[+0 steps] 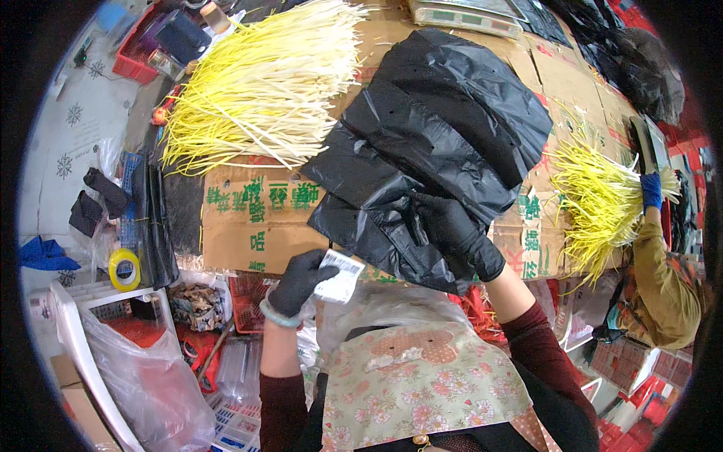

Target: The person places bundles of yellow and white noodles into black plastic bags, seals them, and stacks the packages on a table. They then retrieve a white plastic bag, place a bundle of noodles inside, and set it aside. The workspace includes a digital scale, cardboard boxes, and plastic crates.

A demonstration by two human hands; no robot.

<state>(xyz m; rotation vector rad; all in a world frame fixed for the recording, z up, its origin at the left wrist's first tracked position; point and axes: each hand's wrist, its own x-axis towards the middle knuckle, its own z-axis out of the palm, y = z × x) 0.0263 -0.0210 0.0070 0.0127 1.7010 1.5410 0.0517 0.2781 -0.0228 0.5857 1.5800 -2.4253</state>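
Observation:
My left hand (302,282), in a black glove, holds a white printed label (339,277) between thumb and fingers, over the near edge of the cardboard-covered table (282,237). A large black plastic bag (452,107) lies spread and creased across the cardboard in front of me. My right hand (452,229), also black-gloved, grips a fold of this bag near its close end; the fingertips are partly hidden in the plastic. Left of the bag, a broad pile of yellow chives (265,90) lies with its pale stalk ends towards the bag.
At right, a co-worker's blue-gloved hand (651,192) holds a bundle of yellow chives (599,198). A scale (469,17) stands at the far edge. Yellow tape (124,269) and folded black bags (155,226) are at left, above a white plastic-draped crate (141,373).

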